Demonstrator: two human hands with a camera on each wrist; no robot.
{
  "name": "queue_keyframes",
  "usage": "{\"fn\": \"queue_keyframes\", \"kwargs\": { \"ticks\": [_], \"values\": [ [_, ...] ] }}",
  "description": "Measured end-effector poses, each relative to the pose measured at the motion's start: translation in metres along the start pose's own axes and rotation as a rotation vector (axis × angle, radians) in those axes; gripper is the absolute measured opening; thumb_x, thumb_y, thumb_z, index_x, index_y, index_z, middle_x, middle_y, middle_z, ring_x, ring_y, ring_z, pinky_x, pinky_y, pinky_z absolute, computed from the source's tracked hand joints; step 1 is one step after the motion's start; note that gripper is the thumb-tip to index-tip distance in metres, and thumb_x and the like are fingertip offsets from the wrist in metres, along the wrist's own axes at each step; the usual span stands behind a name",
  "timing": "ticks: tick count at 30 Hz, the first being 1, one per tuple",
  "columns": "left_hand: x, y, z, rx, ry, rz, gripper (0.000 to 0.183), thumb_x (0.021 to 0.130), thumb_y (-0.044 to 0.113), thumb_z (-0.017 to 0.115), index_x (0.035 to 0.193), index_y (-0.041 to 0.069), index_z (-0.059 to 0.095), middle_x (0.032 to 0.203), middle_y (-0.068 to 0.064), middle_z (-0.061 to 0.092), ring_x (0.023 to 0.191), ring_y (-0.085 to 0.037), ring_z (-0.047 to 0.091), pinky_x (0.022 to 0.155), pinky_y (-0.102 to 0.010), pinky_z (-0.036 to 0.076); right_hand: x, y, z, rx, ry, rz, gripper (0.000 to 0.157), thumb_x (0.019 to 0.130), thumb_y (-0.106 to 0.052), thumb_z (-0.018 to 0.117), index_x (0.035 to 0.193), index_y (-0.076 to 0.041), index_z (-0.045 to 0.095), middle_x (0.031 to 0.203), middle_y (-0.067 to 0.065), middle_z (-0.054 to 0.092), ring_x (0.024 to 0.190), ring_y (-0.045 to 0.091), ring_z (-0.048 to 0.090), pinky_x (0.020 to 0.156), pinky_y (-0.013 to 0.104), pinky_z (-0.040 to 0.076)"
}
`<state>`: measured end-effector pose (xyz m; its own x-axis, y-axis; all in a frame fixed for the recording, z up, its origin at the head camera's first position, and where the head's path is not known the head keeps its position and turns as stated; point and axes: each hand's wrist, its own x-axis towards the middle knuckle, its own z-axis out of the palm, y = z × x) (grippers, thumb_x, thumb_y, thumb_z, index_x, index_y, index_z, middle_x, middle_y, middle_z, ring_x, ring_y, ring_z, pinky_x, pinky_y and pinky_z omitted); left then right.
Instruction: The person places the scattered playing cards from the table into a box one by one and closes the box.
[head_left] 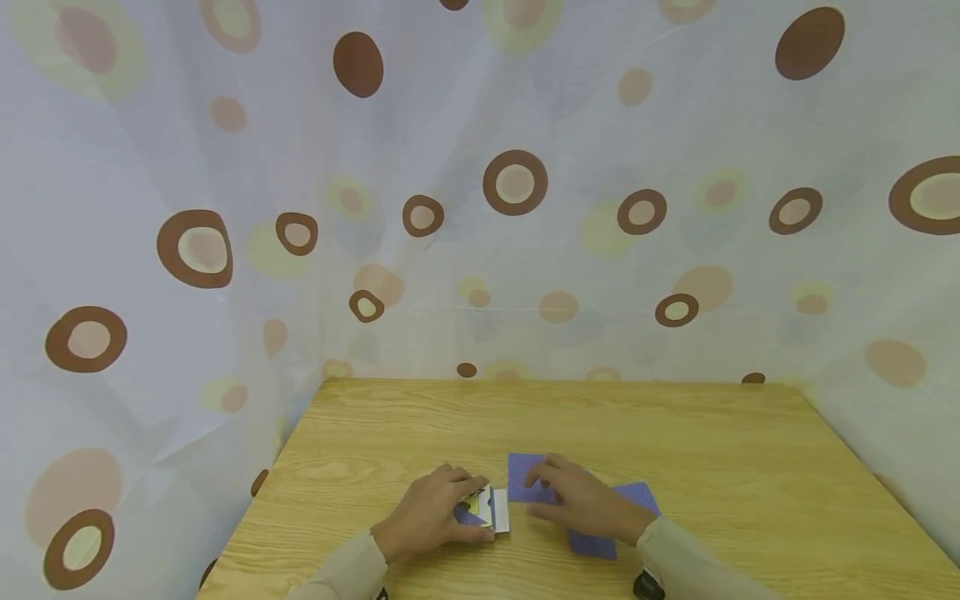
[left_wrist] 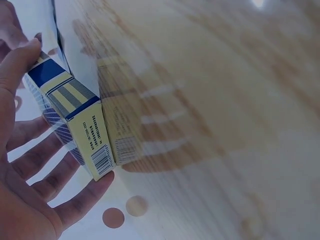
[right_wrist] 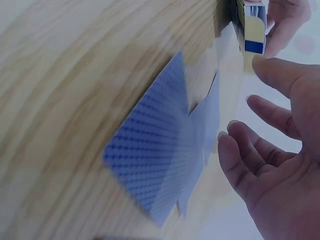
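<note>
My left hand holds a playing card box between thumb and fingers, its narrow side and barcode end showing in the left wrist view. The box lies on the table with its white end flap pointing right; card edges show in its opening. My right hand is over blue-backed cards, fingers loosely bent, with nothing between them. One blue card lies under its fingertips, beyond the flap. More blue cards spread under and beside the right wrist, partly hidden by it.
The wooden table stretches out past both hands. A white curtain with brown and beige circles hangs behind the table and along both sides. A dark wrist device shows below the right sleeve.
</note>
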<state>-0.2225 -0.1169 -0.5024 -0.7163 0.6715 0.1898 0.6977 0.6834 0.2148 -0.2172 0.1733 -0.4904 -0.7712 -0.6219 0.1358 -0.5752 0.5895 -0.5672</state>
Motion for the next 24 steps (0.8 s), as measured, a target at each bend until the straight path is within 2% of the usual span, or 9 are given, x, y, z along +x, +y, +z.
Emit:
{"fn": "queue_keyframes", "kwargs": {
  "ticks": [4,14,20,24],
  "values": [
    [0.000,0.001,-0.001,-0.009,-0.007,-0.010,0.081,0.082,0.076,0.068,0.138,0.017,0.067,0.122,0.001,0.069,0.099,-0.008,0.056,0.074,-0.021,0.048,-0.018,0.012,-0.007,-0.046,0.063,-0.021,0.033,0.097,-0.032,0.074,0.118,-0.008,0.065,0.108,0.003,0.057,0.094,0.022,0.060,0.075,0.027,0.051],
    [0.000,0.000,-0.001,0.000,0.001,-0.006,0.081,0.082,0.076,0.067,0.137,0.017,0.067,0.121,0.001,0.069,0.100,-0.010,0.057,0.076,-0.023,0.050,-0.063,0.034,-0.029,-0.071,0.128,0.102,0.045,0.088,-0.043,0.080,0.115,-0.010,0.064,0.105,0.001,0.053,0.097,0.021,0.056,0.076,0.029,0.050],
    [0.000,0.002,-0.002,-0.009,-0.004,-0.009,0.079,0.082,0.075,0.069,0.137,0.017,0.067,0.121,0.000,0.069,0.098,-0.009,0.055,0.075,-0.023,0.049,-0.083,0.041,-0.035,-0.092,0.144,0.172,0.051,0.083,-0.043,0.085,0.115,-0.010,0.064,0.103,0.002,0.053,0.096,0.020,0.056,0.077,0.030,0.052],
    [0.000,0.002,-0.001,-0.010,-0.007,-0.015,0.079,0.082,0.075,0.069,0.138,0.018,0.067,0.121,0.001,0.069,0.097,-0.008,0.055,0.073,-0.021,0.047,-0.092,0.045,-0.037,-0.132,0.157,0.257,0.061,0.077,-0.047,0.088,0.117,-0.007,0.064,0.103,0.003,0.052,0.093,0.017,0.053,0.077,0.032,0.052]
  ]
}}
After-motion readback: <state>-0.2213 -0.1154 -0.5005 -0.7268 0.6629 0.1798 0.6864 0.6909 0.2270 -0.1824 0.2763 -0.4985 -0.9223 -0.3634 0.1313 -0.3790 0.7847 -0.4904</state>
